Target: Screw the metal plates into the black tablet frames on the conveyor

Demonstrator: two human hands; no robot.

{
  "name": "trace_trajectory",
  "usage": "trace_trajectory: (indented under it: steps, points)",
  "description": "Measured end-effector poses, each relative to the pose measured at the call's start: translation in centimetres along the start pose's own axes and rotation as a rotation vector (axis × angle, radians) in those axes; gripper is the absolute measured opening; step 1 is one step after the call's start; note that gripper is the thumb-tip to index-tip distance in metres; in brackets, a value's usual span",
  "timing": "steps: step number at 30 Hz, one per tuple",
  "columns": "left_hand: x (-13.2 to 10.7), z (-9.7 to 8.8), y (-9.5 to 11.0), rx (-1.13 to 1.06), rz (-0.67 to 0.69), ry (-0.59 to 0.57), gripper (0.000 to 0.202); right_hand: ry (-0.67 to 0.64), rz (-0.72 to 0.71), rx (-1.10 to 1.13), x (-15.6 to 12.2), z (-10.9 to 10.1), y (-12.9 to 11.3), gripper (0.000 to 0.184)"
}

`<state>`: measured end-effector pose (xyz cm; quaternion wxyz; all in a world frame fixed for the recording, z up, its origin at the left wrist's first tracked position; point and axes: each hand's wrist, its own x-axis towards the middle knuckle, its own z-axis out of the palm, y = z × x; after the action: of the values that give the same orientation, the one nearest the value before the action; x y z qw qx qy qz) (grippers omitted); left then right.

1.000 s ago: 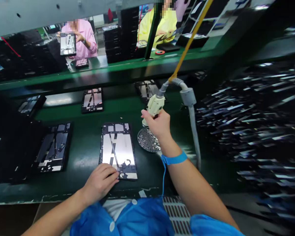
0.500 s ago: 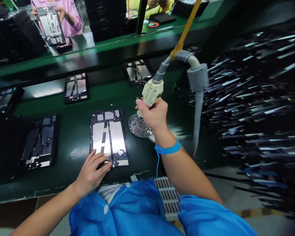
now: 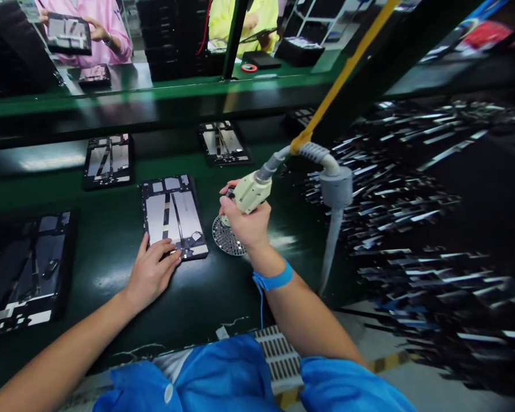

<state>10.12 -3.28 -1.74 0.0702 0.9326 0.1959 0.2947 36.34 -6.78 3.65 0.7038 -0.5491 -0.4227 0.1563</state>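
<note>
An opened tablet (image 3: pixel 184 214), its silvery battery area and dark ribbon strips bare, lies flat on the green bench. My left hand (image 3: pixel 152 269) rests at its lower left corner, fingers stretched out over the bottom edge. Right of the tablet, my right hand (image 3: pixel 251 226) is wrapped round a cream electric screwdriver (image 3: pixel 254 193), which is tilted with its grey cable end up and away. Below its lower end sits a round perforated metal dish (image 3: pixel 225 237) with small shiny spots; the screwdriver's tip is hidden by my fingers.
More opened tablets lie at the left (image 3: pixel 26 269) and behind (image 3: pixel 109 160). The thick grey cable (image 3: pixel 337 186) hangs from a yellow strap (image 3: pixel 347 66) beside my right arm. Stacked dark panels (image 3: pixel 412 212) crowd the right. Across the bench, a person in pink (image 3: pixel 115 28) holds a tablet.
The tablet and my left hand have moved away from the bench's front edge. The screwdriver has tilted more to the right over the dish. The person in pink has turned their tablet sideways.
</note>
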Motion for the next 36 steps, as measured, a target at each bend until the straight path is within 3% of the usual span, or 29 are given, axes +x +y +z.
trace_trajectory:
  steps: [4, 23, 31, 36]
  points:
    - [0.1, 0.1, -0.1, -0.079, 0.058, -0.020, 0.024, 0.009, -0.013, 0.012, -0.3, 0.3, 0.7, 0.029]
    - [0.5, -0.5, 0.4, -0.160, 0.013, -0.011, 0.023, 0.052, -0.047, 0.032, -0.4, 1.0, 1.6, 0.025]
    - [0.8, -0.4, 0.1, -0.157, 0.037, -0.023, 0.017, 0.069, -0.087, 0.108, -1.0, 1.5, -1.7, 0.022]
    - [0.8, -0.5, 0.5, -0.107, 0.009, -0.045, 0.016, -0.159, -0.018, 0.251, -3.9, 3.1, -3.9, 0.026]
